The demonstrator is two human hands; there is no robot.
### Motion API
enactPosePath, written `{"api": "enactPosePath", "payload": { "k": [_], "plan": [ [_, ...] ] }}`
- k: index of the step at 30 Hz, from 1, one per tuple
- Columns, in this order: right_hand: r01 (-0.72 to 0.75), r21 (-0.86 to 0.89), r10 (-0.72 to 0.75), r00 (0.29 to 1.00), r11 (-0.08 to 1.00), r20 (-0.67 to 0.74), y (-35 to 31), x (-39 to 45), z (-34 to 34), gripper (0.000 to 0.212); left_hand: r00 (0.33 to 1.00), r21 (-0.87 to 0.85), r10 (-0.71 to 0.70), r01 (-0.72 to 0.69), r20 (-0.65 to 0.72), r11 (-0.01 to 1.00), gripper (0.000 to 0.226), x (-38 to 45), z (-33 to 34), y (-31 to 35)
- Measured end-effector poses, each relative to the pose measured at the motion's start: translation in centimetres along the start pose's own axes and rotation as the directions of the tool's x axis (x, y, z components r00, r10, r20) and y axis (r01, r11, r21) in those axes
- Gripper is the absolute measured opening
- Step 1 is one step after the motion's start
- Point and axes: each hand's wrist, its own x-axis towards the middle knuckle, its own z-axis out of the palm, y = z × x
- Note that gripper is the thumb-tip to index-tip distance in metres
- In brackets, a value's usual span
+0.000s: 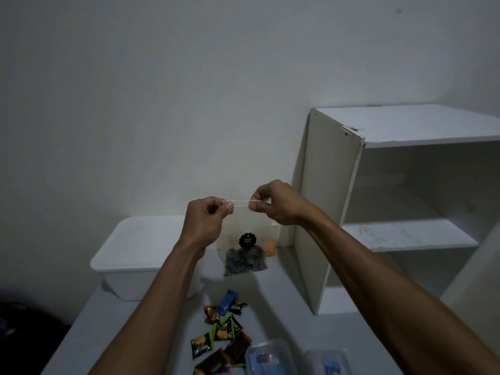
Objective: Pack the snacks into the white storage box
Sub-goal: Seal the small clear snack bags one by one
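A clear zip bag (244, 239) with dark round snacks at its bottom and a black label hangs in the air above the table. My left hand (207, 217) pinches the left end of its top strip. The right end of the strip is pinched by my right hand (273, 203). The white storage box (135, 255), its lid on, stands on the table to the left, behind my left forearm. Several small wrapped snacks (224, 326) lie loose on the table in front, with two clear plastic tubs (270, 358) at the near edge.
A white open shelf unit (405, 212) stands on the right, its side panel close to my right hand. A small orange packet (270, 247) sits by the wall behind the bag. A dark object (21, 320) lies off the table's left edge.
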Motion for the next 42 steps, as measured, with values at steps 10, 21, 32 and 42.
{"api": "enactPosePath", "payload": {
  "k": [10, 21, 32, 42],
  "plan": [
    [-0.005, 0.064, 0.01, 0.998, 0.998, -0.066, 1.5, -0.2, -0.3, 0.009, 1.0, -0.035, 0.015, -0.015, 0.019, 0.999, 0.01, 0.4, -0.2, -0.2],
    [-0.125, 0.514, 0.204, 0.974, 0.849, -0.1, 2.3, -1.0, 0.8, 0.013, 0.998, -0.135, -0.044, 0.037, -0.051, 0.99, 0.006, 0.6, -0.8, -0.8],
    [-0.159, 0.667, 0.299, 0.949, 0.728, -0.1, 2.5, -1.9, 1.9, 0.017, 0.995, -0.186, -0.06, 0.044, -0.083, 0.982, 0.008, 0.4, -0.4, -1.1],
    [-0.246, 0.358, 0.209, 0.968, 0.901, 0.14, -0.1, -0.9, 0.6, 0.025, 0.999, -0.1, -0.001, 0.006, 0.051, 0.995, 0.008, -0.4, 0.5, -1.5]
  ]
}}
